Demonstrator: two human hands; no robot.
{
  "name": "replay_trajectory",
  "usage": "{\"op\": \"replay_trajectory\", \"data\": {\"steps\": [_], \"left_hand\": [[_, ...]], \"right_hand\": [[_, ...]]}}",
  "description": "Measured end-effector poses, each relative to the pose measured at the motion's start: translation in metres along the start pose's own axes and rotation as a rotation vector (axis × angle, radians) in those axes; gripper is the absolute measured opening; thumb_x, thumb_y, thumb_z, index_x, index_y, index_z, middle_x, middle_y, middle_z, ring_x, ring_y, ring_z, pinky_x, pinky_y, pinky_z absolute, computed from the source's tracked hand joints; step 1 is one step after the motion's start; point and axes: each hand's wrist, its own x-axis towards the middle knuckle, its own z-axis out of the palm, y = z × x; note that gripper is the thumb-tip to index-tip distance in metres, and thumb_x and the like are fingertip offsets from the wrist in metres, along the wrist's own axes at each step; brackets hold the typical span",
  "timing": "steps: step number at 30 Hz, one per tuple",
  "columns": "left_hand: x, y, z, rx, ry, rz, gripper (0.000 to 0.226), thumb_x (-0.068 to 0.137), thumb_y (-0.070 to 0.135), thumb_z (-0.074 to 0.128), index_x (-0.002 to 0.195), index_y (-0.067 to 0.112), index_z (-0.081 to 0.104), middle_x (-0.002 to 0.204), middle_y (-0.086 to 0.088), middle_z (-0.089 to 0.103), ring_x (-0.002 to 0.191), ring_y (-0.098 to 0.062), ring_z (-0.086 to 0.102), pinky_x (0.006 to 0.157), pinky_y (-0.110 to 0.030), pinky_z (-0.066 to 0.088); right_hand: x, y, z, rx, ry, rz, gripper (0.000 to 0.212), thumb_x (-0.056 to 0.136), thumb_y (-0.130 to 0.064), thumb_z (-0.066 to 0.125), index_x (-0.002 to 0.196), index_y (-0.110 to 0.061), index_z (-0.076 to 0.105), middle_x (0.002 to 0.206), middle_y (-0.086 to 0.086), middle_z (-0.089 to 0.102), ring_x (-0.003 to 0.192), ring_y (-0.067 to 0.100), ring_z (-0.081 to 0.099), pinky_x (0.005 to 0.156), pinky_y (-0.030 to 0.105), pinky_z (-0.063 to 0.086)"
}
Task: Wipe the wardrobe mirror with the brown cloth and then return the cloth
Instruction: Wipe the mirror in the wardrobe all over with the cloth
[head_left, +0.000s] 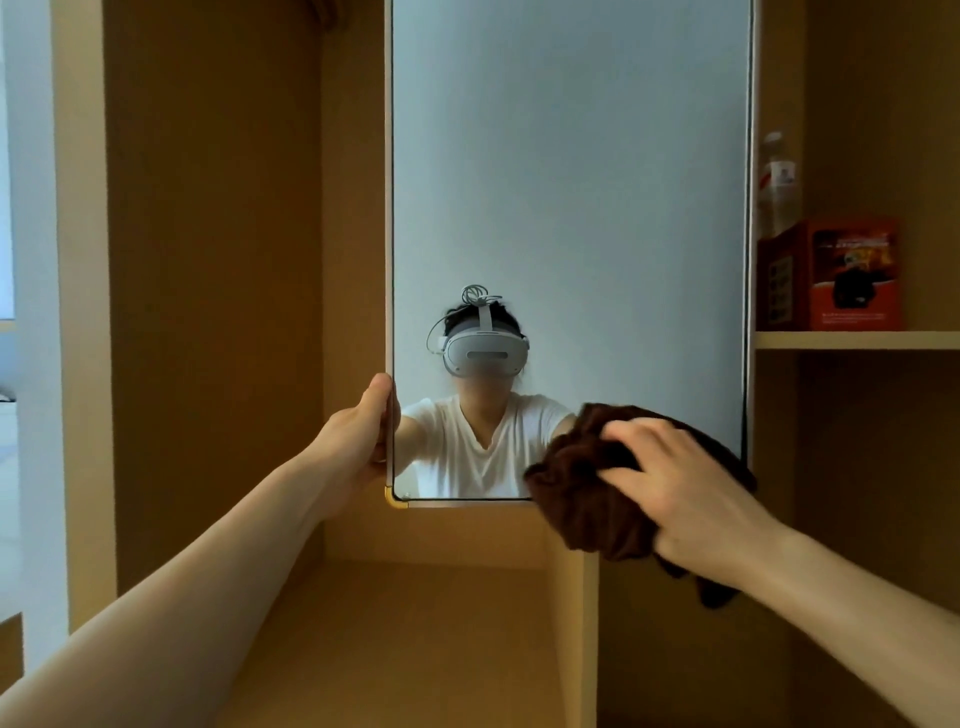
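The tall wardrobe mirror hangs upright in front of me, framed in pale wood with a yellow cap on its lower left corner. My left hand grips the mirror's left edge near the bottom, thumb along the frame. My right hand holds the bunched brown cloth against the mirror's lower right corner, fingers curled over it. Part of the cloth hangs below the mirror's bottom edge. The glass reflects a person in a white shirt and a headset.
Wooden wardrobe panels stand on both sides. A shelf on the right carries an orange box and a clear bottle. Below the mirror lies a wooden compartment floor with an upright divider. A bright window area is at far left.
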Motion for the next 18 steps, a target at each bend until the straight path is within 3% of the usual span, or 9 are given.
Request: {"op": "replay_trajectory", "data": {"steps": [2,7,10,12,14,16,18], "left_hand": [[-0.002,0.002,-0.001,-0.003,-0.028,0.0,0.049,0.091,0.059,0.038,0.089,0.011,0.049,0.074,-0.009,0.037,0.069,-0.023,0.038,0.059,-0.03,0.043],[-0.002,0.003,0.0,-0.026,-0.028,-0.01,0.05,0.09,0.06,0.04,0.09,0.01,0.049,0.077,-0.008,0.034,0.075,-0.024,0.036,0.067,-0.033,0.04],[-0.004,0.003,0.001,-0.028,0.002,-0.024,0.052,0.089,0.061,0.041,0.084,0.011,0.053,0.071,-0.004,0.045,0.067,-0.021,0.043,0.067,-0.032,0.04],[-0.005,0.005,0.001,-0.001,0.011,-0.037,0.055,0.088,0.062,0.041,0.089,0.01,0.058,0.089,-0.006,0.059,0.085,-0.023,0.056,0.081,-0.036,0.045],[-0.007,0.007,0.001,-0.007,0.007,-0.05,0.063,0.088,0.063,0.041,0.109,0.007,0.061,0.113,-0.01,0.063,0.106,-0.027,0.059,0.097,-0.042,0.046],[-0.009,0.009,0.001,-0.048,-0.007,-0.038,0.067,0.091,0.062,0.041,0.125,0.006,0.056,0.122,-0.013,0.062,0.11,-0.029,0.059,0.1,-0.045,0.046],[-0.011,0.01,0.001,-0.12,-0.04,-0.022,0.064,0.093,0.059,0.041,0.129,0.008,0.054,0.122,-0.013,0.063,0.109,-0.029,0.061,0.097,-0.047,0.048]], "right_hand": [[-0.007,0.0,0.002,-0.032,0.004,0.031,0.042,0.06,-0.004,0.08,0.101,-0.008,0.071,0.121,0.015,0.055,0.116,0.036,0.051,0.094,0.045,0.048],[0.036,-0.067,0.011,0.013,0.08,0.094,0.034,0.049,-0.005,0.082,0.082,-0.008,0.071,0.117,0.019,0.06,0.107,0.039,0.057,0.09,0.046,0.049],[0.071,-0.118,0.017,0.022,0.078,0.02,0.025,0.073,-0.012,0.072,0.097,-0.009,0.069,0.133,0.02,0.049,0.122,0.039,0.045,0.102,0.047,0.04],[0.085,-0.131,0.021,0.002,0.071,-0.056,0.029,0.086,-0.015,0.058,0.115,-0.009,0.062,0.144,0.019,0.035,0.133,0.038,0.03,0.11,0.047,0.028],[0.095,-0.121,0.015,-0.041,0.052,-0.161,0.035,0.088,-0.015,0.052,0.122,-0.01,0.056,0.149,0.016,0.027,0.136,0.035,0.021,0.112,0.046,0.019],[0.111,-0.102,0.001,-0.09,0.059,-0.218,0.04,0.084,-0.015,0.054,0.123,-0.013,0.055,0.15,0.012,0.025,0.138,0.031,0.018,0.11,0.045,0.018],[0.129,-0.091,-0.014,-0.13,0.076,-0.195,0.045,0.08,-0.017,0.057,0.125,-0.015,0.054,0.153,0.009,0.022,0.14,0.029,0.014,0.11,0.046,0.018]]}}
